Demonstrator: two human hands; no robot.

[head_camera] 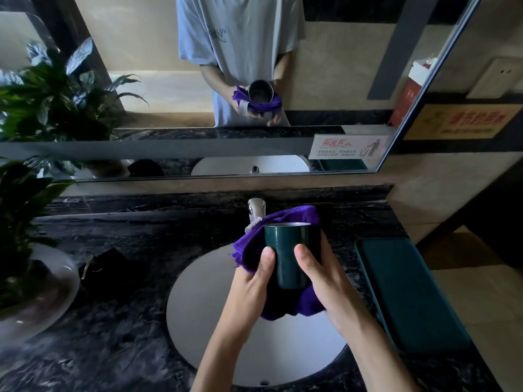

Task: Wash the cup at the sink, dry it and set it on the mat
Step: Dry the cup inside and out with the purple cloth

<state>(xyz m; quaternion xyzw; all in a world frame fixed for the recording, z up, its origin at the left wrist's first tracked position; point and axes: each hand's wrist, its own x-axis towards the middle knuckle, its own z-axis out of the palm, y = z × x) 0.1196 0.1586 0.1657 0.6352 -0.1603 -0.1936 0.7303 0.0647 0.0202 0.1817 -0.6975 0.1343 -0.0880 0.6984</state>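
Observation:
A dark green cup (290, 250) with a shiny metal inside is held upright above the white sink (215, 329). A purple cloth (294, 306) wraps around its back, left side and bottom. My left hand (254, 281) grips the cloth and the cup's left side, thumb on the cup's front. My right hand (325, 278) clasps the cup's right side, thumb on the front, with cloth under the palm. The green mat (407, 295) lies flat on the counter to the right of the sink.
A chrome tap (256, 209) stands behind the sink, just behind the cloth. A potted plant in a glass bowl (31, 287) and a small dark object (104, 270) sit on the black marble counter at left. A mirror (339, 66) covers the wall ahead.

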